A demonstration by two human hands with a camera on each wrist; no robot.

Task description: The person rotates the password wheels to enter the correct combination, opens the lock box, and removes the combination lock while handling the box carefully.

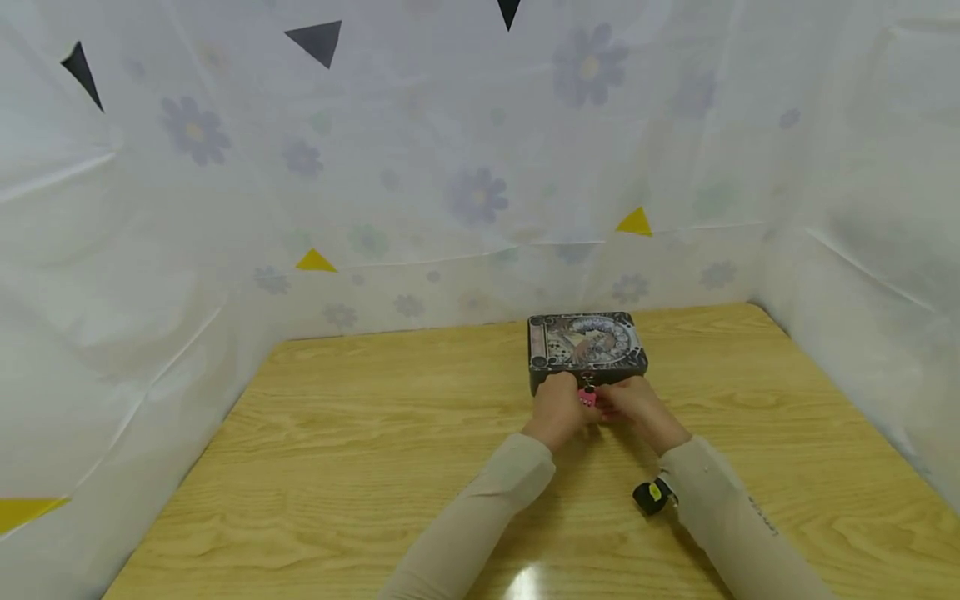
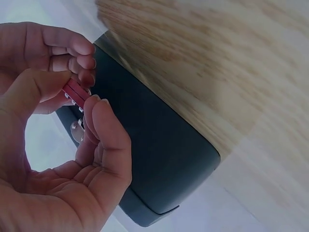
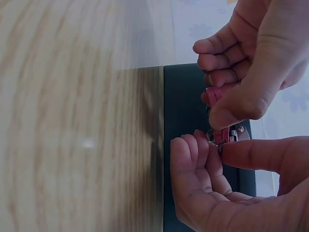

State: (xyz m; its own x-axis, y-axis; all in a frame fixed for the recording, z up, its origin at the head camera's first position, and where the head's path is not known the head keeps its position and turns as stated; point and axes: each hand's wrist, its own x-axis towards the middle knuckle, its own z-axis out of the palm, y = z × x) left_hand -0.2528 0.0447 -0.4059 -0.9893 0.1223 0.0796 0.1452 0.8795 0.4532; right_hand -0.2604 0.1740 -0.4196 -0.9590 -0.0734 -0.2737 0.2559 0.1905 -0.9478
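Note:
A small pink-red combination padlock [image 1: 587, 398] hangs at the metal latch [image 3: 243, 131] on the front of a black box [image 1: 588, 342] with a decorated lid. My left hand [image 1: 558, 410] pinches the padlock between thumb and fingers. From the other side, my right hand [image 1: 637, 407] also pinches it with thumb and fingers. In the left wrist view, a row of pale dials shows along the side of the padlock [image 2: 76, 93]. Fingers cover much of the padlock, so I cannot tell whether its shackle is locked.
The box sits near the back edge of a wood-grain table [image 1: 360, 450]. A flower-patterned white curtain [image 1: 420, 167] surrounds the table at the back and sides. A small black device [image 1: 651, 497] with a yellow-green mark sits at the right cuff.

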